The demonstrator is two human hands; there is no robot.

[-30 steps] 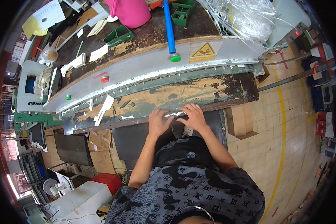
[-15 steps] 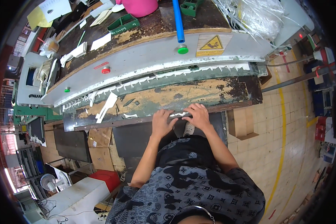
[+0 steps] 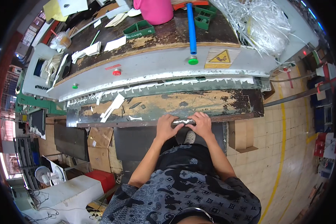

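Note:
My left hand (image 3: 166,128) and my right hand (image 3: 202,124) are side by side at the worn front edge rail (image 3: 227,118) of a machine's work table. Fingers of both hands curl over the top of the rail, while the thumbs point toward each other on the near side. Between them shows a short dark stretch with a whitish patch (image 3: 184,121); I cannot tell whether it is part of the rail or a separate piece. Left of my hands, white paper scraps (image 3: 112,108) and small dark slivers (image 3: 135,105) lie on the scuffed table top (image 3: 164,102).
Behind the table runs a grey machine front (image 3: 149,67) with a red button (image 3: 117,72), green buttons (image 3: 193,60) and a hand-hazard sign (image 3: 218,58). A blue tube (image 3: 191,30), pink container (image 3: 156,11) and green trays (image 3: 139,30) are above. A cardboard box (image 3: 242,136) stands at right.
The view has tilted, so the machine and table appear lower in the picture. Both hands stay at about the same place on the rail.

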